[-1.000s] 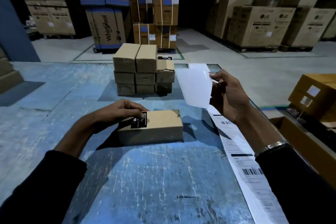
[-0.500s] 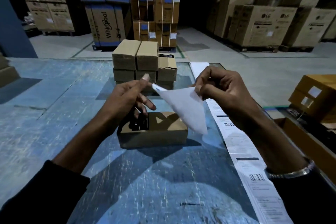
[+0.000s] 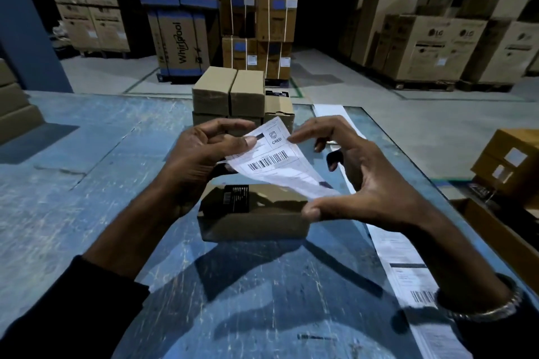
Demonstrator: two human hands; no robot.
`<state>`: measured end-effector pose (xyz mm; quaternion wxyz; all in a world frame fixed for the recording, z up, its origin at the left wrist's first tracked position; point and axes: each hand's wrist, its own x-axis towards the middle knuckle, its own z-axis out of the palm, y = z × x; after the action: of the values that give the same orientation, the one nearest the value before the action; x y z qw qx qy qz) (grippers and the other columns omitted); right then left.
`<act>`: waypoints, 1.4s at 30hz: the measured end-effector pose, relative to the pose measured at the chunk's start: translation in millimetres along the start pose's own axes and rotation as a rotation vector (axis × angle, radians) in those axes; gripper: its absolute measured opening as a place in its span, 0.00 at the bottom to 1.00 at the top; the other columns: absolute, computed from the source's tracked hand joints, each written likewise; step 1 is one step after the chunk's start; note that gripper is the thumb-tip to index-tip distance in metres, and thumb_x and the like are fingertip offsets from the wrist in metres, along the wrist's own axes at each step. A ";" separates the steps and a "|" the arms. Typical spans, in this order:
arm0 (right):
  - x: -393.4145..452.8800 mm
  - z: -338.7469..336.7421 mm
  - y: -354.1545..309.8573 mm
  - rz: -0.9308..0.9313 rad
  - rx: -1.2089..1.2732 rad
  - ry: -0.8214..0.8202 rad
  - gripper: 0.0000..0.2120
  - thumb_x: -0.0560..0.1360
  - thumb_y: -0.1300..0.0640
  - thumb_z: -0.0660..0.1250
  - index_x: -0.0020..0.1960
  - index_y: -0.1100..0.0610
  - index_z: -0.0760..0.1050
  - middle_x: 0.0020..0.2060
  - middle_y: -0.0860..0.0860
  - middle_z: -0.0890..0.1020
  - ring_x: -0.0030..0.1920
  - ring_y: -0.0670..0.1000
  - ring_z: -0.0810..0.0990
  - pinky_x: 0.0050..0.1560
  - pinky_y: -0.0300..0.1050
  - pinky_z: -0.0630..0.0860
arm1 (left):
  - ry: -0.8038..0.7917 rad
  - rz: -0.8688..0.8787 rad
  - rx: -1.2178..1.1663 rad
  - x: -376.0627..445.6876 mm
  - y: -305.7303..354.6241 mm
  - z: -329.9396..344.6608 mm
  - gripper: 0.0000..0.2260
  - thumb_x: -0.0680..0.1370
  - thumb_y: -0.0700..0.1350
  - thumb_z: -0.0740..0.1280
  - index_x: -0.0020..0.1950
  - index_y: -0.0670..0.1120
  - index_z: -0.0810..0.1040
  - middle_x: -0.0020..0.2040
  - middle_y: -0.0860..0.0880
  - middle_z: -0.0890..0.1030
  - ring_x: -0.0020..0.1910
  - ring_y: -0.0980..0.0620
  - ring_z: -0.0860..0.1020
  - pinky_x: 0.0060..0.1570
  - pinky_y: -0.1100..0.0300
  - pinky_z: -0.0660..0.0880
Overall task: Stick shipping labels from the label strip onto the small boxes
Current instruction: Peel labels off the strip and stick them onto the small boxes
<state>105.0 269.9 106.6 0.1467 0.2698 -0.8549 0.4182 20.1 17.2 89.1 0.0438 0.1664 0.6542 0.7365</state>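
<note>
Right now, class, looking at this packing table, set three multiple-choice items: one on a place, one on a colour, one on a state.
1. Where is the label strip?
A. on the table, by the right hand
B. on the box stack
C. on the floor

2. What colour is the table?
A. red
B. blue
C. white

3. What state is the loose label in?
A. stuck flat on the small box
B. lying on the table
C. held in the air by both hands

Key:
1 A, the strip runs along the table's right edge, past the right hand.
2 B, its scratched top is blue.
3 C, the left hand and right hand hold it above the small box.
</note>
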 end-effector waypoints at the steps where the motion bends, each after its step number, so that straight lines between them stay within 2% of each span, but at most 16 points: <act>1: 0.5 2.2 -0.2 0.043 -0.025 0.060 0.34 0.62 0.33 0.78 0.65 0.41 0.75 0.64 0.38 0.75 0.63 0.45 0.76 0.53 0.37 0.73 | -0.005 0.010 -0.004 0.3 0.0 -0.8 0.18 0.73 0.41 0.75 0.64 0.44 0.83 0.55 0.39 0.87 0.48 0.44 0.87 0.45 0.57 0.85; 3: 4.4 3.0 0.4 0.180 0.001 0.156 0.31 0.62 0.30 0.77 0.61 0.39 0.75 0.58 0.36 0.78 0.57 0.42 0.78 0.52 0.40 0.74 | -0.011 0.031 -0.002 0.7 0.7 -3.0 0.18 0.75 0.41 0.74 0.65 0.44 0.83 0.56 0.37 0.87 0.48 0.43 0.87 0.46 0.55 0.85; 4: 5.1 0.2 2.4 0.241 0.034 0.146 0.29 0.63 0.30 0.76 0.59 0.41 0.76 0.54 0.37 0.81 0.54 0.43 0.80 0.51 0.43 0.75 | -0.006 0.038 0.004 1.1 0.9 -4.0 0.17 0.76 0.41 0.74 0.66 0.44 0.83 0.56 0.38 0.87 0.48 0.43 0.86 0.47 0.53 0.84; 8: 2.2 -14.2 1.2 0.322 0.040 -0.066 0.22 0.72 0.31 0.75 0.47 0.50 0.83 0.40 0.46 0.86 0.41 0.46 0.81 0.46 0.45 0.76 | 0.024 0.047 0.028 2.6 0.6 -8.2 0.19 0.74 0.45 0.75 0.65 0.46 0.83 0.55 0.41 0.88 0.47 0.45 0.86 0.47 0.53 0.82; 11: 1.4 -15.7 -4.0 0.376 0.153 -0.143 0.18 0.72 0.39 0.73 0.39 0.54 0.83 0.34 0.51 0.86 0.33 0.46 0.78 0.37 0.40 0.71 | -0.005 0.060 0.048 3.9 -0.1 -10.6 0.18 0.74 0.44 0.74 0.64 0.45 0.83 0.55 0.41 0.88 0.49 0.44 0.87 0.47 0.53 0.85; 16: -1.9 -20.3 -0.9 0.399 0.305 -0.307 0.10 0.76 0.50 0.74 0.38 0.53 0.86 0.37 0.58 0.87 0.34 0.50 0.77 0.35 0.39 0.70 | -0.040 0.064 0.082 3.7 -1.5 -10.2 0.16 0.74 0.44 0.74 0.61 0.46 0.85 0.53 0.43 0.88 0.49 0.45 0.88 0.48 0.53 0.86; 20: -2.5 -23.9 3.6 0.451 0.266 -0.309 0.10 0.76 0.50 0.75 0.40 0.52 0.88 0.40 0.57 0.89 0.37 0.50 0.80 0.38 0.41 0.71 | -0.008 0.078 0.108 5.0 -4.7 -12.0 0.14 0.73 0.47 0.75 0.57 0.46 0.87 0.52 0.43 0.89 0.48 0.44 0.87 0.51 0.48 0.84; 25: -5.1 -27.7 6.4 0.500 0.267 -0.382 0.09 0.77 0.50 0.74 0.41 0.52 0.89 0.42 0.54 0.88 0.40 0.49 0.81 0.39 0.42 0.71 | -0.037 0.127 0.250 4.8 -6.0 -12.4 0.06 0.77 0.42 0.74 0.52 0.44 0.87 0.47 0.47 0.89 0.46 0.48 0.88 0.44 0.58 0.85; 29: -5.6 -29.5 7.9 0.509 0.283 -0.452 0.10 0.75 0.51 0.76 0.38 0.54 0.89 0.37 0.54 0.84 0.40 0.48 0.79 0.41 0.44 0.71 | -0.111 0.222 0.472 3.1 -8.1 -7.7 0.07 0.80 0.42 0.74 0.54 0.40 0.86 0.46 0.47 0.89 0.44 0.48 0.88 0.40 0.56 0.85; 33: -7.6 -28.5 6.9 0.511 0.308 -0.526 0.10 0.77 0.52 0.75 0.41 0.57 0.89 0.38 0.53 0.84 0.40 0.47 0.79 0.41 0.43 0.72 | -0.158 0.234 0.539 5.9 -5.9 -4.9 0.06 0.80 0.43 0.73 0.53 0.41 0.86 0.44 0.49 0.89 0.43 0.50 0.88 0.39 0.57 0.84; 35: -6.1 -25.8 10.6 0.519 0.312 -0.551 0.10 0.78 0.54 0.75 0.42 0.58 0.89 0.37 0.49 0.84 0.40 0.43 0.80 0.43 0.44 0.72 | -0.192 0.215 0.548 14.1 -2.4 -5.4 0.07 0.80 0.43 0.73 0.53 0.41 0.87 0.45 0.50 0.89 0.44 0.50 0.88 0.40 0.59 0.84; 38: -2.8 -21.2 17.1 0.557 0.307 -0.604 0.11 0.79 0.57 0.74 0.39 0.51 0.89 0.36 0.43 0.85 0.41 0.39 0.81 0.47 0.44 0.73 | -0.227 0.175 0.526 29.1 1.8 -3.4 0.07 0.80 0.42 0.74 0.55 0.40 0.87 0.47 0.49 0.89 0.46 0.49 0.88 0.42 0.59 0.84; 42: -5.1 -21.9 26.0 0.579 0.323 -0.643 0.10 0.78 0.57 0.74 0.39 0.52 0.90 0.39 0.45 0.86 0.44 0.43 0.82 0.53 0.46 0.75 | -0.283 0.104 0.498 40.3 -9.7 3.7 0.08 0.79 0.41 0.74 0.56 0.39 0.87 0.48 0.46 0.89 0.49 0.48 0.88 0.49 0.53 0.85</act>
<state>94.6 302.1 100.9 -0.2925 0.1553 -0.8212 0.4648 -18.2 33.4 87.5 0.0542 0.3065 0.7930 0.5238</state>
